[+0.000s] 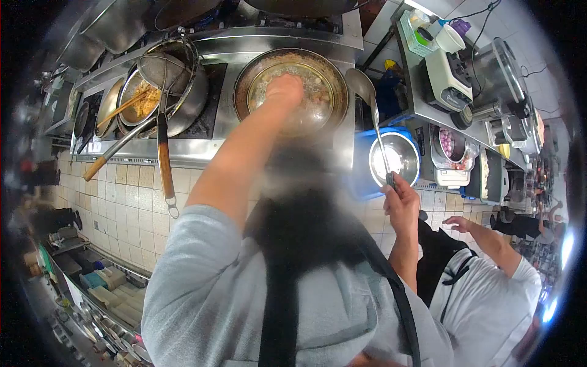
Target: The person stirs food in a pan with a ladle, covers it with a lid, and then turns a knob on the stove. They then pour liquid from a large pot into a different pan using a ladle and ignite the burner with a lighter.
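My left hand (285,90) is over the wide, round pan (243,110) on the stove. Its fingers are curled downward in a closed shape, and whatever they may hold is hidden. Bubbling liquid with pale pieces fills the pan, and haze blurs its near side. My right hand (402,200) grips the dark handle end of a long metal ladle (361,84). The ladle's bowl points away from me, just right of the pan. Its handle crosses above a steel bowl (413,164) in a blue container (362,165).
Left on the stove, a wooden-handled strainer (164,72) lies across a pot (194,104), beside chopsticks and shredded golden food (147,101). A blender base (445,78) stands on the right shelf, above a pot of purple onions (448,144). Another person (483,293) stands close at my right.
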{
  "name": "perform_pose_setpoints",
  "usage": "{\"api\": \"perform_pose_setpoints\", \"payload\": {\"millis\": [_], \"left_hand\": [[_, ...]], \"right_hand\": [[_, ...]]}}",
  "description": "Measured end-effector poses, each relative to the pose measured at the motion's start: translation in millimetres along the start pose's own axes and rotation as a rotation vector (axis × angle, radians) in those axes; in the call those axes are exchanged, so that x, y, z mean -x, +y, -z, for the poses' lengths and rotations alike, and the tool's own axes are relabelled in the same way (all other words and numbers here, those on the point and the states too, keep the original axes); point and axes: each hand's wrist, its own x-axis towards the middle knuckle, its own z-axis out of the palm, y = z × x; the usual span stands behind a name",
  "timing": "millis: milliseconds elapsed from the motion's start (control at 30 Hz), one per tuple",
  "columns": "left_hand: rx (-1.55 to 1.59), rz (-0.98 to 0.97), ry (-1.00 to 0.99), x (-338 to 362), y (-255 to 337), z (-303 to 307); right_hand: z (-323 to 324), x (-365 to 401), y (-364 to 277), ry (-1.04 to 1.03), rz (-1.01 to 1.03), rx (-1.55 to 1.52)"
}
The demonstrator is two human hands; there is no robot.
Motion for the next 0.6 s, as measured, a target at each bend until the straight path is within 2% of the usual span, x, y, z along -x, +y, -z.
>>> {"api": "perform_pose_setpoints", "payload": {"millis": [100,267,367,433,467,500,567,600], "left_hand": [[-0.075,-0.026,-0.064,6,6,15],[0.042,0.069,0.056,-9,-10,-5],[0.108,0.011,0.176,28,-22,33],[0.295,0.012,0.392,28,-57,25],[0.587,0.055,0.379,31,-72,25],[0.779,0.052,0.446,26,-93,13],[1.310,0.089,0.320,62,-93,43],[1.375,0.139,0.374,73,-96,49]], "right_hand": [[-2,0,0,0.010,-0.040,-0.073],[2,-6,-6,-0.050,-0.012,-0.150],[5,-13,-16,-0.087,0.013,-0.134],[3,-16,-21,-0.109,0.015,-0.106],[2,-19,-23,-0.116,0.014,-0.049],[0,-23,-25,-0.122,0.017,0.009],[-7,-33,-26,-0.127,0.014,0.060],[-12,-39,-28,-0.140,0.028,0.101]]}}
